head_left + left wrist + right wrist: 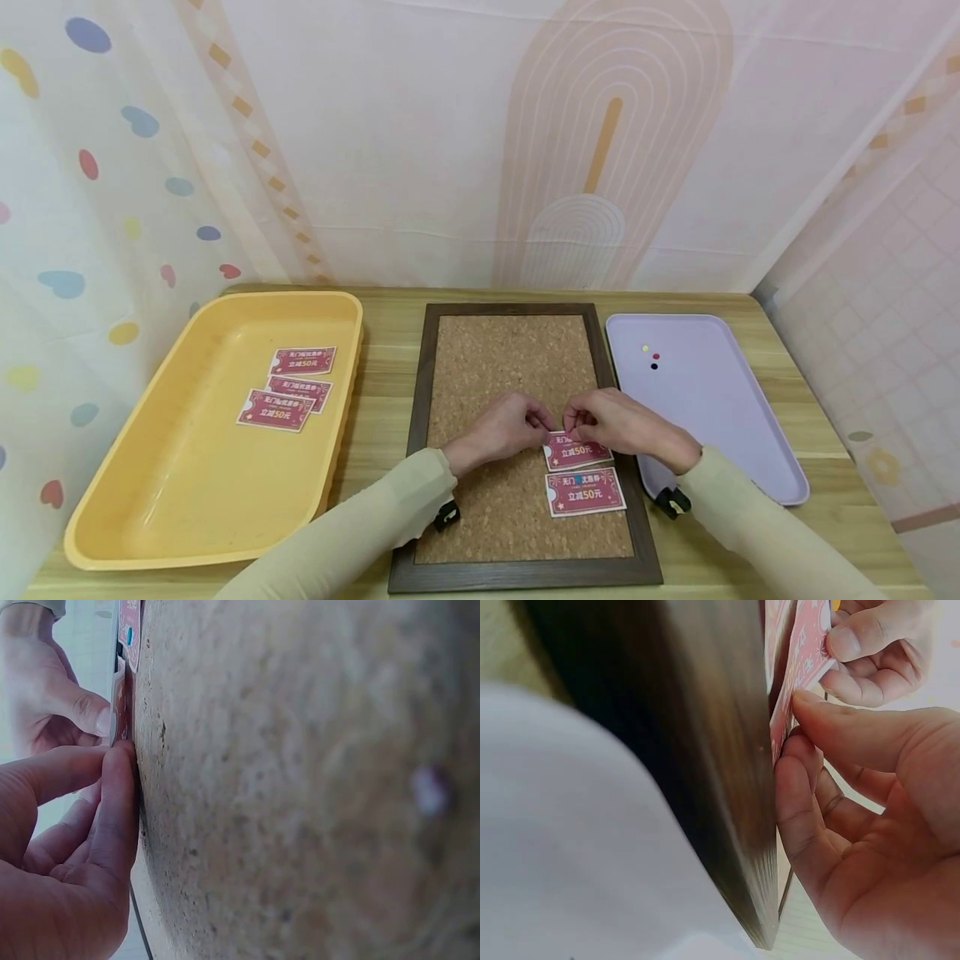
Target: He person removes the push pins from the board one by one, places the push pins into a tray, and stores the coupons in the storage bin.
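A red coupon [576,454] lies over the right side of the cork board [510,350], held by both hands. My left hand [504,429] pinches its upper left corner between thumb and fingers. Close beside it, my right hand [618,423] pinches the coupon's top edge. The right wrist view shows the coupon [804,656] tilted, with both hands gripping it. Just below is a second red coupon [587,493], flat on the cork with a blue pushpin [578,480] near its top middle. Whether a pin is under my fingers is hidden.
On the left, a yellow tray [187,492] contains three overlapping red coupons [277,409]. To the right stands a lilac tray [705,400] with yellow, red and black [654,367] pushpins. A dark wooden frame [525,575] edges the board. A curtain [412,167] hangs behind the table.
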